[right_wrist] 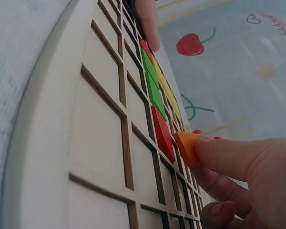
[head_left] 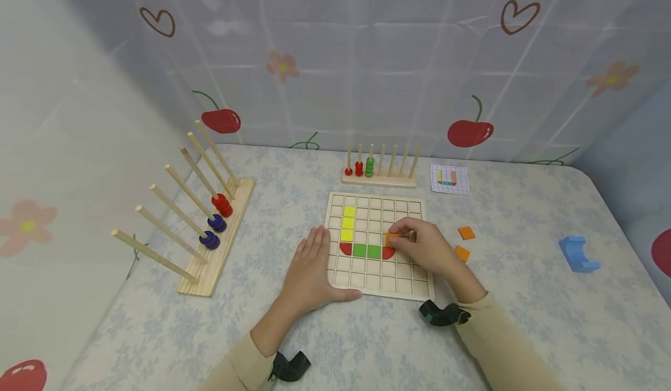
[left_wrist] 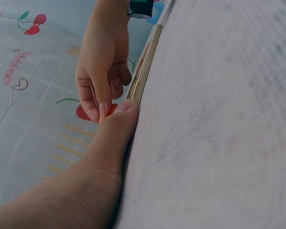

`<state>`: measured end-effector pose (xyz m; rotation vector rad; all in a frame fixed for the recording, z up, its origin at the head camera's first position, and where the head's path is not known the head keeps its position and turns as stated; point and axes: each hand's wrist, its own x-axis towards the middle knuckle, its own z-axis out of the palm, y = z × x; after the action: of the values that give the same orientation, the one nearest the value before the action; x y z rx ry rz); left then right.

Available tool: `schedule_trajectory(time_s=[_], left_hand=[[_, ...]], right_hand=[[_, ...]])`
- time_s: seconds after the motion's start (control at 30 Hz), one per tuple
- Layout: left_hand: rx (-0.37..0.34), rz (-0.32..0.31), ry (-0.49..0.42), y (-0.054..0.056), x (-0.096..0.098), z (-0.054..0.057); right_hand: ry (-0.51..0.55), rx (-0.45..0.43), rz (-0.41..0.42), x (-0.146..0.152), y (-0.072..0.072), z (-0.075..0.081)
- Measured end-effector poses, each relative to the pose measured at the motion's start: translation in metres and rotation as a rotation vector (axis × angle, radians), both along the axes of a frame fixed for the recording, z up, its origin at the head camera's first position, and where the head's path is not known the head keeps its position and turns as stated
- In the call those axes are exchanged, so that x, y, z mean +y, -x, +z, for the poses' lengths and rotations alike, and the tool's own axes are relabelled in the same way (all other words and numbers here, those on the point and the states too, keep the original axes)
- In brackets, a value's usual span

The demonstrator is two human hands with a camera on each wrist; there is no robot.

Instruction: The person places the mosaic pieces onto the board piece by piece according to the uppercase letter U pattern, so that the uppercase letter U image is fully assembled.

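A wooden grid board lies before me, holding a column of yellow tiles, two green tiles and a rounded red tile at each end of the green pair. My right hand pinches an orange square tile between thumb and fingers. That tile is tilted at the cell just behind the right red tile; whether it touches the board I cannot tell. My left hand lies flat, fingers stretched along the board's left edge and thumb out along its front edge.
Two loose orange tiles lie right of the board. A printed pattern card and a small peg rack with beads stand behind it. Leftward is a larger peg rack with red and blue rings; a blue plastic piece sits far right.
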<state>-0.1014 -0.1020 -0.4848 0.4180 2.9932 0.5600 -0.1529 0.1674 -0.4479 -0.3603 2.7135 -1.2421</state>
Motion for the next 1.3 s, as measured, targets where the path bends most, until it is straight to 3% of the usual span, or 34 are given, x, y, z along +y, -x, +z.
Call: schedule_trajectory(time_s=[1.3], left_hand=[[0.004,-0.004,0.002,-0.0001,-0.0006,-0.0005]], right_hand=[[-0.081,0.078,0.025,-0.0063,-0.0003,-0.0061]])
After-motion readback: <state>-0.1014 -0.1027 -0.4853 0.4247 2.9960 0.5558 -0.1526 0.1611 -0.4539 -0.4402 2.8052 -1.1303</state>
